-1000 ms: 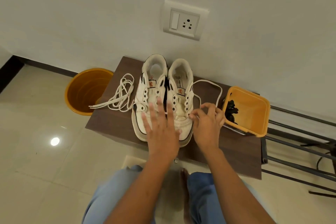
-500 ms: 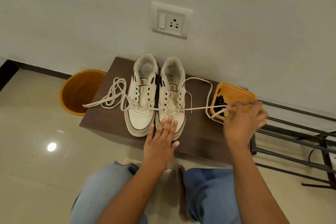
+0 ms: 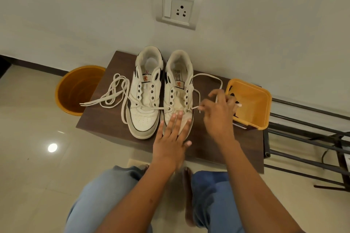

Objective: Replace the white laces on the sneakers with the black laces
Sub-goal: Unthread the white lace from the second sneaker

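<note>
Right hand (image 3: pixel 217 108) is back from its long pull, pinching the white lace (image 3: pixel 195 108) again just beside the right sneaker (image 3: pixel 179 89)'s lowest eyelet. Left hand (image 3: pixel 173 138) lies flat, fingers straight, pressing the toe. Unlacing looks nearly done; black laces (image 3: pixel 232 94) wait in the yellow tub (image 3: pixel 251 108).

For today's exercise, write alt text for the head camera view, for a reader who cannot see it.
A person's left hand presses flat on the toe of the right-side sneaker on a dark wooden table while the right hand pinches its white lace beside the lowest eyelet. A yellow tub stands to the right, an orange bin on the floor to the left.
</note>
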The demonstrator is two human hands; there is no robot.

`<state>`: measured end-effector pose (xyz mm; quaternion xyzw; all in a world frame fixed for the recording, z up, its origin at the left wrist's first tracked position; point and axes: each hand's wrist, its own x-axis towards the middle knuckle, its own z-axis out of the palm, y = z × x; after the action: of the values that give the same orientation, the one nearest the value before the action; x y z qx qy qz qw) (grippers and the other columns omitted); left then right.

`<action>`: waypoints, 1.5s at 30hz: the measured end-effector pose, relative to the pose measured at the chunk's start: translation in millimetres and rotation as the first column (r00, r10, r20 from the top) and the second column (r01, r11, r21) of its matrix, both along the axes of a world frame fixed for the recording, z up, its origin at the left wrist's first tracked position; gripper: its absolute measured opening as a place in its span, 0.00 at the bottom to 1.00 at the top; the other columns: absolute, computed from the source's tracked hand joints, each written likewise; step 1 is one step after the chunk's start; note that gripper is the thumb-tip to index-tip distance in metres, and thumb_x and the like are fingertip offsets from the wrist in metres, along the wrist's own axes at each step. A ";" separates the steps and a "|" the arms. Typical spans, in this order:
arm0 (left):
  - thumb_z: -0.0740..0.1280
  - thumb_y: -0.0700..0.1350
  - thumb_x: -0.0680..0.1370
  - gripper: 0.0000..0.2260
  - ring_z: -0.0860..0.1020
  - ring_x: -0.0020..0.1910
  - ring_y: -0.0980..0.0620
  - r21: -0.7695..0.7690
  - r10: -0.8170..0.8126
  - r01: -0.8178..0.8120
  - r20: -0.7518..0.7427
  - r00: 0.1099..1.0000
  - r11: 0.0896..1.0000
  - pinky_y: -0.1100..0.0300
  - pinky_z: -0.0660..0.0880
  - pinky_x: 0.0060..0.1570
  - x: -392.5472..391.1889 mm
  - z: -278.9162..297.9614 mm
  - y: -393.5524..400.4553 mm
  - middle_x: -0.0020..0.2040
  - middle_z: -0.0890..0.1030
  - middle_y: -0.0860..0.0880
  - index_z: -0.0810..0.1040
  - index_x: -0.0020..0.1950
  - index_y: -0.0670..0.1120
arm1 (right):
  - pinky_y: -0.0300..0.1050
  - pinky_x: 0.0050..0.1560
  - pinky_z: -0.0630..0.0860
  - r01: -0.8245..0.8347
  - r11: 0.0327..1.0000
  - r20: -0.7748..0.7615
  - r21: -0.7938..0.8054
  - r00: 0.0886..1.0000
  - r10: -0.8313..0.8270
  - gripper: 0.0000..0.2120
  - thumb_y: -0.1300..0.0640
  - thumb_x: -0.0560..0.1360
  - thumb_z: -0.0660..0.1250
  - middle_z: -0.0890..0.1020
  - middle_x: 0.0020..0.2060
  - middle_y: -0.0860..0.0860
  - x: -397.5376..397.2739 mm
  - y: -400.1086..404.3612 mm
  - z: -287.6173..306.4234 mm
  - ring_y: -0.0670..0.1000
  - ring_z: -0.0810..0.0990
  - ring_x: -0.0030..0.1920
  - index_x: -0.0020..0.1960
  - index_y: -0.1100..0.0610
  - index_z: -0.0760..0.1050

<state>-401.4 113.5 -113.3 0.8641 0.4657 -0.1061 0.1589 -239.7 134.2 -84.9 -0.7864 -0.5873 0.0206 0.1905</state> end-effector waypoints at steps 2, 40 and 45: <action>0.40 0.57 0.84 0.28 0.22 0.71 0.51 -0.031 -0.005 0.005 -0.023 1.000 1.000 0.48 0.28 0.71 0.3 4.7 3.1 0.71 0.19 0.49 0.21 0.72 0.54 | 0.49 0.54 0.61 0.207 0.973 -0.018 0.100 0.978 -0.206 0.05 0.63 0.73 0.69 0.73 0.59 0.55 22.0 -7.7 15.2 0.61 0.66 0.59 0.46 0.55 0.82; 0.47 0.49 0.82 0.25 0.52 0.78 0.52 0.076 0.071 -0.101 0.325 0.943 0.992 0.53 0.40 0.75 -8.0 -21.7 0.8 0.80 0.56 0.50 0.57 0.80 0.47 | 0.60 0.66 0.63 0.181 0.979 0.021 0.090 0.983 -0.183 0.01 0.58 0.71 0.73 0.74 0.59 0.53 -21.6 -6.5 -9.5 0.59 0.65 0.64 0.42 0.53 0.82; 0.39 0.51 0.81 0.27 0.46 0.79 0.54 0.109 0.051 -0.086 0.290 0.956 0.990 0.55 0.30 0.72 -8.2 -17.3 3.3 0.80 0.48 0.53 0.50 0.81 0.51 | 0.60 0.68 0.59 0.643 0.741 -0.094 0.196 0.764 -0.638 0.04 0.58 0.71 0.73 0.73 0.61 0.54 -7.6 -18.1 11.9 0.61 0.68 0.63 0.44 0.50 0.81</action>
<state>-409.6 116.8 -130.6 0.8617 0.4729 0.0539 0.1758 -247.3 116.1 -73.0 -0.9141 -0.2783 -0.1020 0.2766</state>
